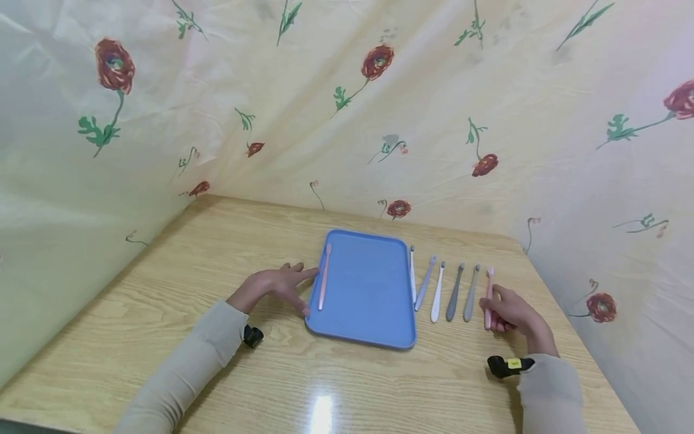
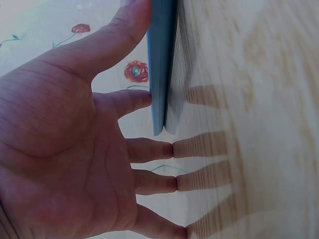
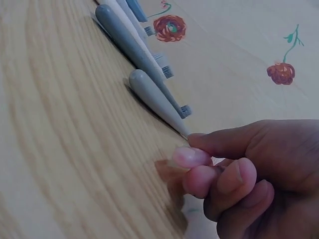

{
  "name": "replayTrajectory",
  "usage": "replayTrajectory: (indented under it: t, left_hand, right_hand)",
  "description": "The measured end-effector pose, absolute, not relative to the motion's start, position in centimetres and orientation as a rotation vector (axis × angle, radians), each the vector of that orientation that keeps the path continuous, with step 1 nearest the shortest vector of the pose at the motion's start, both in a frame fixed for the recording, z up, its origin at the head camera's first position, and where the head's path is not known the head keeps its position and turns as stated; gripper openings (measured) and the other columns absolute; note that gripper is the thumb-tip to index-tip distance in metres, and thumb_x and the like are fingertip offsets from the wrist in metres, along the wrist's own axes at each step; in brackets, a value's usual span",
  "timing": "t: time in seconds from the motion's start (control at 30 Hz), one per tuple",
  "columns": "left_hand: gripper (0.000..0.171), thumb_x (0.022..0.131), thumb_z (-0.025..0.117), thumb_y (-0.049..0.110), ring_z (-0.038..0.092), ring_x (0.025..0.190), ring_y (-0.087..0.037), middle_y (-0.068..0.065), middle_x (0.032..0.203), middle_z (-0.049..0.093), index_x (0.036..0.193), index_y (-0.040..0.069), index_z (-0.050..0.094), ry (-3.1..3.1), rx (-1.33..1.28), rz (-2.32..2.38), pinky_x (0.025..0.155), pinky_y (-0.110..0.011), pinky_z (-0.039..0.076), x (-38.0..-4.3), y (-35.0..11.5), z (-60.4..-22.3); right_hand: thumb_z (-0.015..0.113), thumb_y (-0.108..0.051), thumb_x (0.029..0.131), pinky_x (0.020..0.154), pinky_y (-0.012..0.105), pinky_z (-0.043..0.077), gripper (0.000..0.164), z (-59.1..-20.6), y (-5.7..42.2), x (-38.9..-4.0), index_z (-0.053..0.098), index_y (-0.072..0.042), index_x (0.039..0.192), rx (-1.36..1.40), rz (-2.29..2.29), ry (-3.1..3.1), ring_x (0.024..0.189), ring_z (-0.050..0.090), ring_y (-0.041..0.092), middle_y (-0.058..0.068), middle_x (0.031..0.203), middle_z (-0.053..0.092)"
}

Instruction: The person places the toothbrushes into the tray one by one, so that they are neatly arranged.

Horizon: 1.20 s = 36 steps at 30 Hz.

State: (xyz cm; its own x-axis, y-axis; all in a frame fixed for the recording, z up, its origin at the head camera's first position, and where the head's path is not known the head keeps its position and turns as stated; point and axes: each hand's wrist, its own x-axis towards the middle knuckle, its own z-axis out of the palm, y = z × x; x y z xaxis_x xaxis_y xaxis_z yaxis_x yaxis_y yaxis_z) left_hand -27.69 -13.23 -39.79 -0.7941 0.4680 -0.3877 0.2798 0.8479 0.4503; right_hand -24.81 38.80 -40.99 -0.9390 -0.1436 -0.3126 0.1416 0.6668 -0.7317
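Observation:
A blue tray [image 1: 363,283] lies on the table, with a pink toothbrush [image 1: 325,277] along its left side. My left hand [image 1: 279,283] is beside the tray's left edge, fingers spread and mostly straight. In the left wrist view, its thumb and index finger touch the tray rim [image 2: 162,64], and the other fingertips rest on the table. Between thumb and fingers, my right hand [image 1: 512,310] pinches another pink toothbrush [image 1: 490,289] at the right end of a row. Closest to that hand is a grey toothbrush [image 3: 154,99]; the pink one is mostly hidden in the right wrist view.
Left of the grey toothbrush [image 1: 470,295] are a dark grey toothbrush [image 1: 455,295], a white one [image 1: 437,295] and a bluish-grey one [image 1: 425,283]. Another white toothbrush [image 1: 412,274] is against the tray's right edge. Flowered cloth [image 1: 303,108] hangs behind the wooden table [image 1: 379,386].

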Motion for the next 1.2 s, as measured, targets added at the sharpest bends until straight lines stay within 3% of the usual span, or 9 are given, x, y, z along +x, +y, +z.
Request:
replayTrajectory:
  t: [0.2, 0.57, 1.2]
  left_hand:
    - [0.108, 0.079, 0.082, 0.048, 0.002, 0.155, -0.051, -0.022, 0.169, 0.008, 0.162, 0.023, 0.018, 2.531, 0.55, 0.515, 0.117, -0.075, 0.014, -27.7, -13.2, -39.6]
    - [0.108, 0.079, 0.082, 0.048, 0.002, 0.154, -0.051, -0.022, 0.169, 0.008, 0.162, 0.023, 0.018, 2.537, 0.548, 0.518, 0.117, -0.075, 0.015, -27.7, -13.4, -39.6]
    - [0.108, 0.079, 0.082, 0.048, 0.0, 0.154, -0.051, -0.022, 0.169, 0.007, 0.162, 0.024, 0.017, 2.519, 0.551, 0.534, 0.117, -0.075, 0.014, -27.8, -13.3, -39.8]
  right_hand:
    - [0.04, -0.019, 0.107, 0.044, 0.02, 0.042, 0.068, -40.3, 38.8, -24.7, 0.002, 0.013, 0.154, -0.019, -1.189, 2.543, 0.045, 0.051, 0.002, -0.005, 0.057, 0.061]
    - [0.039, -0.021, 0.109, 0.042, 0.02, 0.041, 0.067, -38.7, 38.5, -25.2, 0.003, 0.008, 0.156, -0.134, -1.291, 2.568, 0.045, 0.048, 0.003, -0.006, 0.058, 0.059]
    - [0.04, -0.026, 0.109, 0.042, 0.019, 0.041, 0.076, -36.1, 35.2, -25.5, -0.01, 0.004, 0.158, -0.232, -1.418, 2.522, 0.045, 0.047, 0.001, -0.01, 0.057, 0.056]
